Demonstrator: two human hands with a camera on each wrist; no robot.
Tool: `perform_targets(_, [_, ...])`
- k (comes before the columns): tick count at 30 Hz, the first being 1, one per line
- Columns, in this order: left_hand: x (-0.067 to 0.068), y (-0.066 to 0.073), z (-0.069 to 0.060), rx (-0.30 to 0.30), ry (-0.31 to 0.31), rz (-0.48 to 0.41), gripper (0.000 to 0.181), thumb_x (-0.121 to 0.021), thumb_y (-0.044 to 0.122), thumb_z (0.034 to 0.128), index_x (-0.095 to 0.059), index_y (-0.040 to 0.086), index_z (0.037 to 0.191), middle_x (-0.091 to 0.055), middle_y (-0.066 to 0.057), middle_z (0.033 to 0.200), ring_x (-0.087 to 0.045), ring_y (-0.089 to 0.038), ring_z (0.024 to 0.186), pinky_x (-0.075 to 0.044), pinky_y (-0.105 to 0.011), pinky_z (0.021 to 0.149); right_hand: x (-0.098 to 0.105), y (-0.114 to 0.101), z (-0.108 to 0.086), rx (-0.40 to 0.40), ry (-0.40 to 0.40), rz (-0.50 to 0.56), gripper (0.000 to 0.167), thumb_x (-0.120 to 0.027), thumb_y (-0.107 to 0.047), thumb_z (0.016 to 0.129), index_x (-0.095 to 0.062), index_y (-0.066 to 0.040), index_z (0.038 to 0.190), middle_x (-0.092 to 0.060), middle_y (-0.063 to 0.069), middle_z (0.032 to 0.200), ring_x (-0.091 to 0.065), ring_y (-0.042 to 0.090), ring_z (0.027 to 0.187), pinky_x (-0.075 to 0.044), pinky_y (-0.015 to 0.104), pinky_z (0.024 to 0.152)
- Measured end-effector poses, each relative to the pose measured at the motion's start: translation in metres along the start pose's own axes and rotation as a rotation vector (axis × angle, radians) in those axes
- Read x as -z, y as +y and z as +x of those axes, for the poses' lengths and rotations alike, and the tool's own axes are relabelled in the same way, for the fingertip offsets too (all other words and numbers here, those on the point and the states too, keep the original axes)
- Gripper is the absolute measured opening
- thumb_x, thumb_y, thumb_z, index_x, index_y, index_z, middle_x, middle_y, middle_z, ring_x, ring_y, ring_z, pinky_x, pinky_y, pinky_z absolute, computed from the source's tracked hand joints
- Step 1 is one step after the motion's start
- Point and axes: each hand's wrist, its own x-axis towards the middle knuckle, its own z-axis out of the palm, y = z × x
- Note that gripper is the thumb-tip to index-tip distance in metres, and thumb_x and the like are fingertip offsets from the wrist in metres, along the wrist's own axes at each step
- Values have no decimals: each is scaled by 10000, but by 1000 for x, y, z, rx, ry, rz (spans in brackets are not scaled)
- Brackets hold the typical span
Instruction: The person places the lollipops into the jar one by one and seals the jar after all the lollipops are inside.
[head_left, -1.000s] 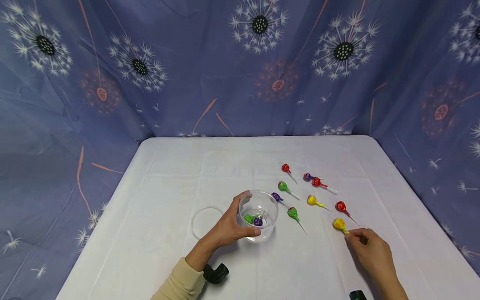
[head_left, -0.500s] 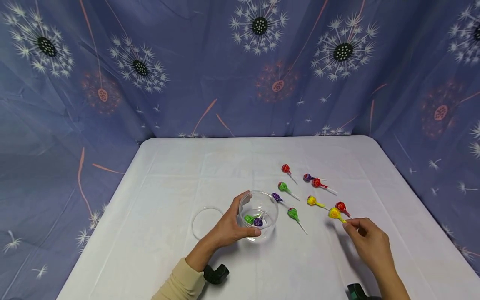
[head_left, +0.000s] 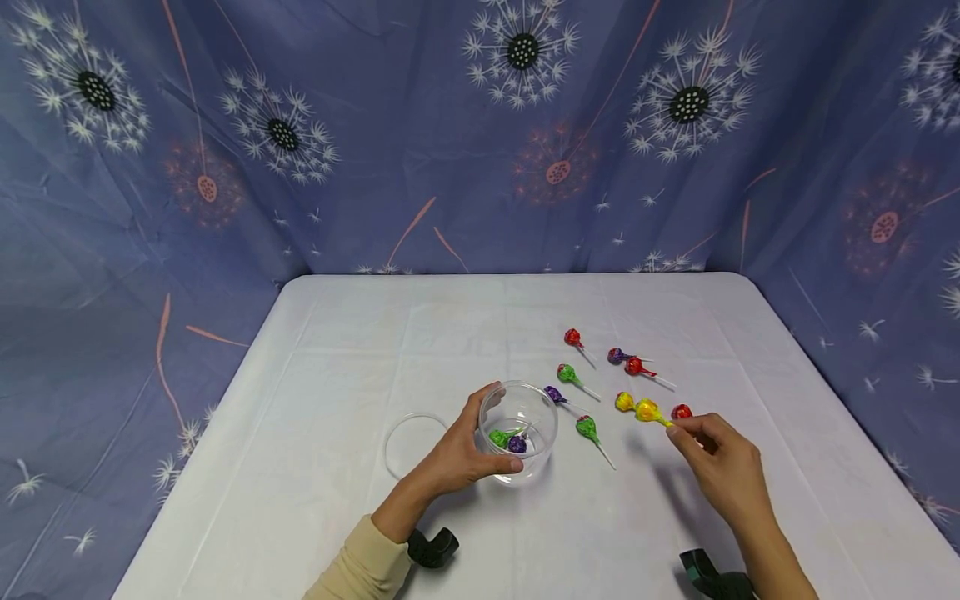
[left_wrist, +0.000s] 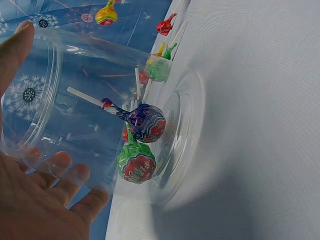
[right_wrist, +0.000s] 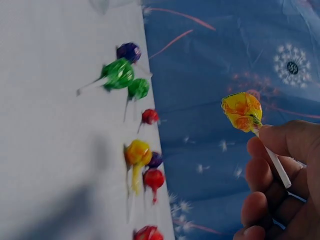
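Note:
A clear plastic tub (head_left: pixel 517 417) stands on the white table, gripped round its side by my left hand (head_left: pixel 457 454). Inside it lie a green lollipop (left_wrist: pixel 136 165) and a purple lollipop (left_wrist: pixel 146 123). My right hand (head_left: pixel 723 471) pinches a yellow lollipop (head_left: pixel 648 411) by its stick, head pointing left, held above the table. In the right wrist view that yellow lollipop (right_wrist: pixel 242 111) sits between thumb and fingers, its white stick crossing the palm. Just behind it in the head view lies another yellow lollipop (head_left: pixel 624 402); a red one (head_left: pixel 682 412) is partly hidden by my right hand.
Several lollipops lie right of the tub: green (head_left: pixel 587 428), green (head_left: pixel 567 373), purple (head_left: pixel 553 394), red (head_left: pixel 573 337), and a purple one (head_left: pixel 617 356) beside a red (head_left: pixel 634 367). A clear ring-shaped lid (head_left: pixel 387 446) lies left of the tub. A patterned blue curtain (head_left: pixel 420 150) hangs behind.
My right hand has lifted the yellow lollipop and moved it left and slightly away from me, over the others. The left hand and the tub have stayed in place.

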Motion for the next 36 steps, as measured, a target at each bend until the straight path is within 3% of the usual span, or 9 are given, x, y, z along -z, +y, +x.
perform_targets(16, [0, 1, -1, 23, 1, 4, 1006, -833, 366, 692, -201, 319, 1473, -332, -96, 1504, -336, -293, 1377, -249, -532, 1106, -10, -48, 18, 189, -38, 147, 47, -715, -166, 839, -723, -131, 869, -579, -63, 787, -446, 31, 689, -360, 187, 572])
perform_targets(26, [0, 1, 0, 31, -7, -2, 1011, -834, 360, 691, -198, 314, 1476, -327, -96, 1507, -332, -294, 1381, -246, -525, 1111, -17, -73, 24, 214, -103, 179, 108, -693, -210, 863, -732, -123, 912, -593, -32, 814, -452, 81, 714, -382, 195, 598])
perform_targets(36, [0, 2, 0, 31, -10, -6, 1015, -833, 357, 694, -191, 307, 1480, -321, -98, 1512, -333, -296, 1382, -246, -527, 1113, -25, -92, 29, 295, -141, 231, 52, -713, -159, 841, -734, -134, 881, -598, -28, 780, -471, 83, 690, -418, 201, 585])
